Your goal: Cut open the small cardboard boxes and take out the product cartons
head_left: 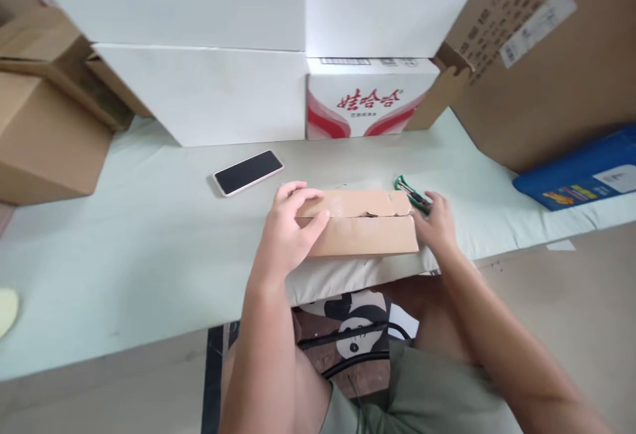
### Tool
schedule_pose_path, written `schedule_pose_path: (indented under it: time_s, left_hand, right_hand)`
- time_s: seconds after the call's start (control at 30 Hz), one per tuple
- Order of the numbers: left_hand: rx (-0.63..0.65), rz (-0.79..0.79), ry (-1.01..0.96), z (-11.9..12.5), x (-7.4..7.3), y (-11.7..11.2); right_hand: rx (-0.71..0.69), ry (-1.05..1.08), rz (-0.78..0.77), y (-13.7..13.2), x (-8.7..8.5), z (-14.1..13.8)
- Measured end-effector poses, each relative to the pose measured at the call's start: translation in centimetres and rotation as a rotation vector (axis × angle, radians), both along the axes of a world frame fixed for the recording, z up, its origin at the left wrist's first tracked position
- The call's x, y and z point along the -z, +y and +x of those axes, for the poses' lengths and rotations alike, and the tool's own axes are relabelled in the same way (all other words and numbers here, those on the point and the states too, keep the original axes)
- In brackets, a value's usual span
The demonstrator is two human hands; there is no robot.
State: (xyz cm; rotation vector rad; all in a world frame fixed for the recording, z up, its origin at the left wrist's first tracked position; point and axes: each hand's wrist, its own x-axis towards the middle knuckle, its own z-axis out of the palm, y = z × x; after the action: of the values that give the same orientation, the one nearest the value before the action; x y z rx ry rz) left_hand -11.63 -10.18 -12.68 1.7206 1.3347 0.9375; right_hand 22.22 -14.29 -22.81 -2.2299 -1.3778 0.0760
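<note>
A small brown cardboard box (365, 235) lies near the front edge of the cloth-covered table, its top seam slightly torn. My left hand (293, 228) grips the box's left end, thumb on the near side and fingers over the top. At the right end, my right hand (438, 225) has its thumb and fingers closed about the near end of a green-and-black tool, seemingly a box cutter (408, 190). The cutter's far end points away and to the left, behind the box's right corner. My right thumb is close to the box; whether it touches is unclear.
A phone (248, 172) lies behind and left of the box. Behind stand white panels (209, 93) and a white-and-red carton (368, 106). Brown cartons (50, 136) stand at left, a large carton (527, 83) and a blue package (581, 172) at right. The table edge (338, 291) is close.
</note>
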Motion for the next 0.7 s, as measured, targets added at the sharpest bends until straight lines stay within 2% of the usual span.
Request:
schedule_pose_path:
  time_s: [0.1, 0.17, 0.3, 0.37, 0.43, 0.5, 0.57, 0.6, 0.67, 0.7]
  left_hand:
    - [0.0, 0.007, 0.064, 1.3, -0.1, 0.6]
    - [-0.014, -0.009, 0.087, 1.9, -0.2, 0.9]
    - [-0.047, -0.059, 0.09, 2.5, -0.6, 1.3]
    - [-0.045, -0.05, 0.088, 2.8, -0.7, 1.3]
    - [-0.046, -0.029, 0.086, 3.1, -0.7, 1.2]
    - [-0.051, -0.011, 0.089, 3.2, -0.5, 1.1]
    - [-0.052, 0.004, 0.095, 3.3, -0.4, 0.9]
    - [-0.05, 0.012, 0.101, 3.4, -0.4, 0.8]
    - [-0.043, 0.03, 0.12, 3.7, -0.5, 0.4]
    - [-0.04, 0.042, 0.134, 4.0, -0.6, 0.1]
  right_hand:
    - [-0.02, 0.007, -0.079, 2.8, 1.0, -0.1]
    - [-0.056, 0.012, -0.108, 3.8, 1.0, -0.6]
    - [-0.18, 0.045, -0.138, 4.1, -0.2, -0.4]
    - [-0.198, 0.058, -0.135, 3.6, -1.0, 0.3]
    - [-0.16, 0.079, 0.032, 3.0, -1.8, 1.1]
    - [-0.099, 0.172, 0.385, 2.4, -2.6, 1.7]
    - [-0.044, 0.356, 0.759, 1.9, -3.5, 2.1]
    - [-0.017, 0.464, 0.893, 1.7, -4.1, 2.2]
    - [0.053, 0.688, 1.08, 1.0, -5.6, 2.3]
    - [0.086, 0.789, 1.116, 0.4, -6.5, 2.3]
